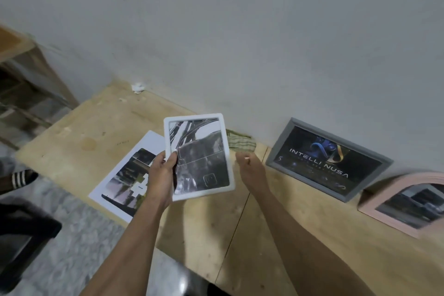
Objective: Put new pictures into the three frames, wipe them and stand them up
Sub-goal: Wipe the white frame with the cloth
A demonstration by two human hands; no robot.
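My left hand [161,170] gripped the white frame [199,156] by its left edge, lifted above the desk [201,223]. My right hand [249,170] reached toward the green cloth [241,144] by the wall, fingers loosely apart. The grey frame [329,160] and pink frame [406,202] leaned against the wall.

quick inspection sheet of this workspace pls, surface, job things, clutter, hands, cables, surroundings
surface: plywood tabletop against a wall, with a seam between boards.
job's things: white frame held up with a picture in it; grey frame and pink arched frame stand leaning on the wall; green cloth lies by the wall.
clutter: printed sheet flat on the table; white scrap at the wall.
grippers: left hand grips the white frame's edge; right hand reaches toward the cloth, holding nothing.
cables: nothing seen.
surroundings: grey wall, wooden stand on the left, speckled floor.
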